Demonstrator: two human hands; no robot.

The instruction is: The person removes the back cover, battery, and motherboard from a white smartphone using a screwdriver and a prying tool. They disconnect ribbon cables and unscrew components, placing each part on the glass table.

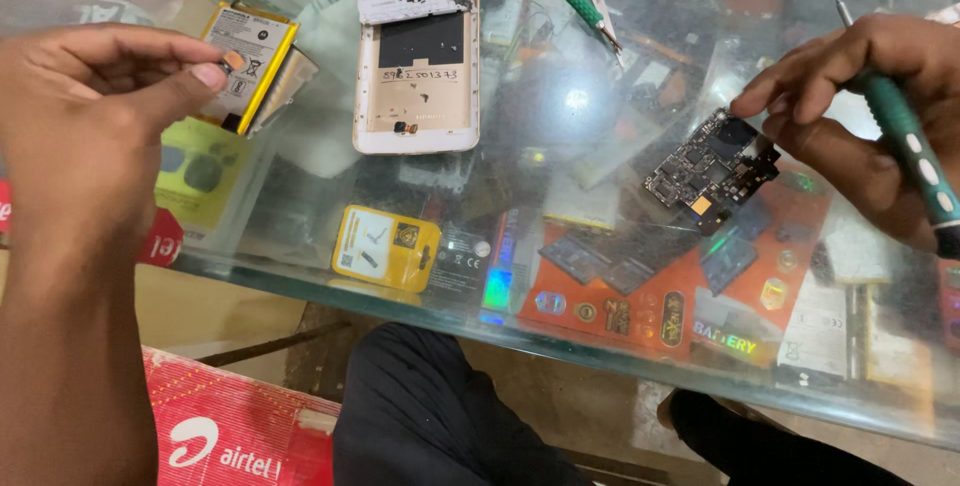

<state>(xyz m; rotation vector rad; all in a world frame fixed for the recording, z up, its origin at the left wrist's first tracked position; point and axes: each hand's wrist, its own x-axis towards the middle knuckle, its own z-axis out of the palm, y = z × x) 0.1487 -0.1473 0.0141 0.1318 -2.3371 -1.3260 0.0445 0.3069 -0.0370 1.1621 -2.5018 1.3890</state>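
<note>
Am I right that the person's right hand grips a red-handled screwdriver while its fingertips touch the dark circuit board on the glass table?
Not quite. In the head view, the screwdriver in the right hand has a green handle with white marks, not a red one. The rest holds: that hand's fingertips touch the dark circuit board lying on the glass table.

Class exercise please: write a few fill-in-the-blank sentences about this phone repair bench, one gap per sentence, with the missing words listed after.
1. The right hand holds a screwdriver with a ____ handle.
2. Its fingertips touch the dark ____ board.
3. The left hand pinches a small part between thumb and ____.
4. The opened phone lies on a ____ tabletop.

Missing words: green; circuit; forefinger; glass
</note>
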